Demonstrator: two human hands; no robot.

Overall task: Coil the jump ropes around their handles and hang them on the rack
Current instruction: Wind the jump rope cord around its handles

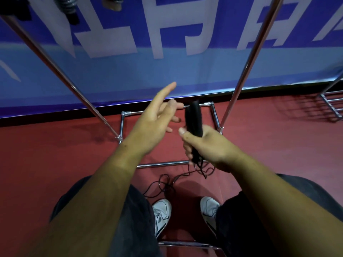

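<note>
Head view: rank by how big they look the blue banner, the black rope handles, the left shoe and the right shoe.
1. Blue banner, by far largest.
2. Black rope handles, longer than either shoe, but nearer the camera.
3. Left shoe and right shoe: alike, tied.

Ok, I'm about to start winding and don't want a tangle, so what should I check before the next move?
1. Handles together in the right hand's grip: ok.
2. Left hand free to wind: ok, it is open and holds nothing.
3. Rope wound round the handles: not ok, it hangs loose down to the floor.
4. Rope free of knots: cannot tell, its loops overlap on the floor.
5. Rope clear of the rack's base bar: cannot tell, it crosses the bar in this view.
</note>
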